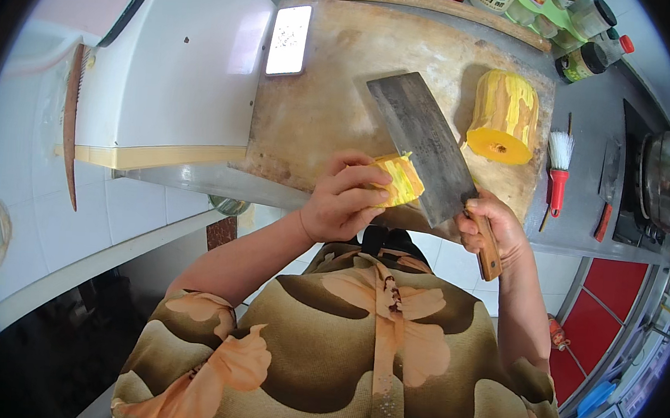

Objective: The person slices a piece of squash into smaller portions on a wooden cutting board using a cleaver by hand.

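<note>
My left hand (344, 198) grips a chunk of peeled squash (399, 180) with yellow and orange streaks, near the front edge of a wooden board (318, 114). In my right hand (494, 226) is the wooden handle of a cleaver (424, 145), whose broad dark blade slants up and to the left. The blade lies right beside the chunk; whether it cuts into it I cannot tell. A larger peeled squash piece (503, 116) stands at the board's right side, its cut orange face towards me.
A lit phone (289, 40) lies at the board's upper left. Behind the board are a rolling pin (436, 7) and several jars and bottles. To the right lie a red-handled brush (559, 172) and a red-handled knife (606, 193), beside a stove with a metal pot (663, 179).
</note>
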`<state>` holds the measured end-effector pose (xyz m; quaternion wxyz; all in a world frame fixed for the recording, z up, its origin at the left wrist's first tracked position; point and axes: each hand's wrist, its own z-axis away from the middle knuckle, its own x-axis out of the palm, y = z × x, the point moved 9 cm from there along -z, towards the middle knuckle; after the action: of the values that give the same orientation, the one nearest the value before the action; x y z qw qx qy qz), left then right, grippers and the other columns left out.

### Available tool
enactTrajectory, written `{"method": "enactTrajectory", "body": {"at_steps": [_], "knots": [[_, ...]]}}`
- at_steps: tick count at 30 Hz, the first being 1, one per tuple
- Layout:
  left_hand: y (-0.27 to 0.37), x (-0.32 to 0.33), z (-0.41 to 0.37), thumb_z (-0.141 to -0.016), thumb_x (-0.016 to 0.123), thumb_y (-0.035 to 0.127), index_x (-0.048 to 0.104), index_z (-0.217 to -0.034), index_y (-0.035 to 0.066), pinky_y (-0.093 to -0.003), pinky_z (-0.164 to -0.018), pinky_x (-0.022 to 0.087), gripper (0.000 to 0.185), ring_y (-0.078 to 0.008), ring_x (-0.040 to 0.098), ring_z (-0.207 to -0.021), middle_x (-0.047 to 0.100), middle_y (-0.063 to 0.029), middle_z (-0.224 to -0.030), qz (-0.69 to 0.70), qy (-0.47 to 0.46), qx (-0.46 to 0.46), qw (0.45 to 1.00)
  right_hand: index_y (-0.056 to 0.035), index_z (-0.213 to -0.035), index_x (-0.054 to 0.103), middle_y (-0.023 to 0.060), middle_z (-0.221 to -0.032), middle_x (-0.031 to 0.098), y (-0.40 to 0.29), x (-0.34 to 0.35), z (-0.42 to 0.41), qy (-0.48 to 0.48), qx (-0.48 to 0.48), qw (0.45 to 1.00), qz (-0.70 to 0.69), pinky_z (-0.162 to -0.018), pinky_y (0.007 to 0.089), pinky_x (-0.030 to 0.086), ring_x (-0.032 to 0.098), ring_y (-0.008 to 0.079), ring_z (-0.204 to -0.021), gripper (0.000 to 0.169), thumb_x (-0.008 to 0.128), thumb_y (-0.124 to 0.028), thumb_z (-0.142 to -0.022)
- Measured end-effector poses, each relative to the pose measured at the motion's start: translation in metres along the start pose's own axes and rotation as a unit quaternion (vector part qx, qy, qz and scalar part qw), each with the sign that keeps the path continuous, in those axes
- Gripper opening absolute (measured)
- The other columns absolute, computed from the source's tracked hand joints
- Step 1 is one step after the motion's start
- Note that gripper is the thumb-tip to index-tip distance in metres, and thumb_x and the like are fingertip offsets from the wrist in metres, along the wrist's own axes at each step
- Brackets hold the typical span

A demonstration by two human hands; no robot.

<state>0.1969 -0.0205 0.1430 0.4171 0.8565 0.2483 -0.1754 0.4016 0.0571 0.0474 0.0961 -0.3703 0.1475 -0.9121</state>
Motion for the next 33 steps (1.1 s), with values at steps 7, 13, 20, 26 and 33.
{"method": "enactTrajectory", "body": {"at_steps": [7, 13, 20, 26, 33], "knots": [[0.002, 0.0, 0.003, -0.074, 0.072, 0.002, 0.063, -0.102, 0.011, -0.0436, -0.088, 0.048, 0.03, -0.0356, 0.055, -0.101, 0.064, -0.01, -0.116, 0.003, 0.001, -0.002, 1.0, -0.0086, -0.126, 0.043, 0.0077, -0.065, 0.049, -0.004, -0.005, -0.01, -0.019, 0.023, 1.0, -0.001, -0.034, 0.0235, 0.032, 0.039, 0.0105, -0.039, 0.039, 0.058, -0.017, -0.092], [0.0, -0.006, 0.003, -0.072, 0.075, 0.002, 0.067, -0.099, 0.011, -0.0417, -0.088, 0.048, 0.03, -0.034, 0.055, -0.103, 0.065, -0.0067, -0.115, 0.003, 0.024, -0.024, 0.999, -0.0054, -0.135, 0.045, 0.0065, -0.063, 0.049, -0.026, 0.003, -0.008, 0.074, -0.01, 0.995, 0.073, -0.037, 0.0246, 0.036, 0.041, 0.0118, -0.04, 0.048, 0.06, -0.015, -0.09], [0.006, -0.004, -0.001, -0.067, 0.074, -0.002, 0.066, -0.098, 0.009, -0.041, -0.085, 0.046, 0.034, -0.0321, 0.056, -0.1, 0.065, -0.0103, -0.113, -0.024, 0.077, -0.028, 0.996, -0.0022, -0.128, 0.06, -0.0005, -0.069, 0.055, -0.052, 0.058, 0.069, 0.208, -0.26, 0.822, 0.461, -0.051, 0.0266, 0.046, 0.053, 0.0066, -0.055, 0.042, 0.063, 0.0, -0.086], [0.01, -0.004, -0.003, -0.067, 0.079, 0.003, 0.069, -0.097, 0.011, -0.0398, -0.085, 0.048, 0.033, -0.0323, 0.056, -0.1, 0.064, -0.006, -0.112, -0.079, 0.083, -0.046, 0.992, -0.0211, -0.134, 0.063, 0.0081, -0.074, 0.061, -0.024, 0.122, 0.1, 0.247, -0.326, 0.54, 0.736, -0.058, 0.0376, 0.054, 0.063, 0.0269, -0.061, 0.069, 0.068, -0.002, -0.068], [0.014, -0.001, -0.002, -0.068, 0.078, 0.006, 0.071, -0.094, 0.01, -0.0434, -0.09, 0.045, 0.027, -0.0349, 0.055, -0.104, 0.064, -0.0084, -0.111, -0.091, 0.074, -0.032, 0.993, -0.0199, -0.133, 0.064, 0.0063, -0.071, 0.058, -0.013, 0.133, 0.11, 0.265, -0.287, 0.465, 0.794, -0.055, 0.0368, 0.053, 0.062, 0.0248, -0.058, 0.073, 0.068, 0.0, -0.063]]}}
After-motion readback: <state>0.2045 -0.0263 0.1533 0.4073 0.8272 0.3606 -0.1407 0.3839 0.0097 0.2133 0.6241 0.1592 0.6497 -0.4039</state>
